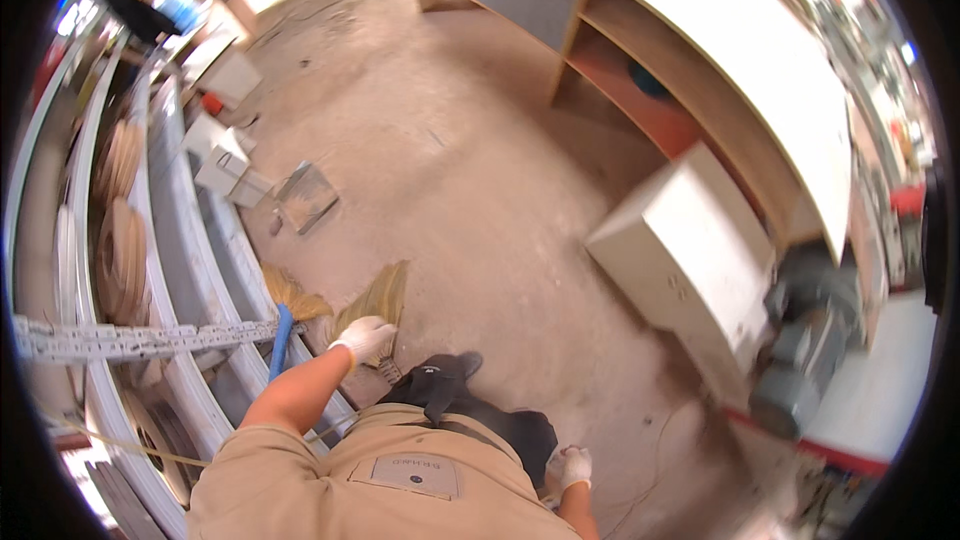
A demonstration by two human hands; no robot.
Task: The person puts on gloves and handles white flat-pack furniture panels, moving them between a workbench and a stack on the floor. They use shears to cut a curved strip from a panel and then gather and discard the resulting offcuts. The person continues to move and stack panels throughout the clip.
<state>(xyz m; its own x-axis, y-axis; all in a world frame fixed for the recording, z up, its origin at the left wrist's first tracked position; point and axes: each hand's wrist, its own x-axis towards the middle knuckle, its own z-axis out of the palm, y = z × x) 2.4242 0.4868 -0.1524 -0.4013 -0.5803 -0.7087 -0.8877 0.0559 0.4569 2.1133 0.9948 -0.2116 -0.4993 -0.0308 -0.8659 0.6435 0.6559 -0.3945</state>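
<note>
My left hand [365,337], in a white glove, reaches down and forward and closes around the neck of a straw broom [382,292] that leans against the white shelving at my left. A second straw broom [297,299] with a blue handle [282,338] stands right beside it, untouched. My right hand [573,466], also in a white glove, hangs low by my hip with loose fingers and nothing in it. My tan shirt and dark trousers fill the lower middle of the view.
Curved white shelving [190,240] with wooden pieces runs along the left. A flat metal dustpan [306,196] and white boxes [228,165] lie on the dusty concrete floor. A white cabinet [690,250] and a long wooden counter [760,70] stand at the right, with a grey machine [805,360] beyond.
</note>
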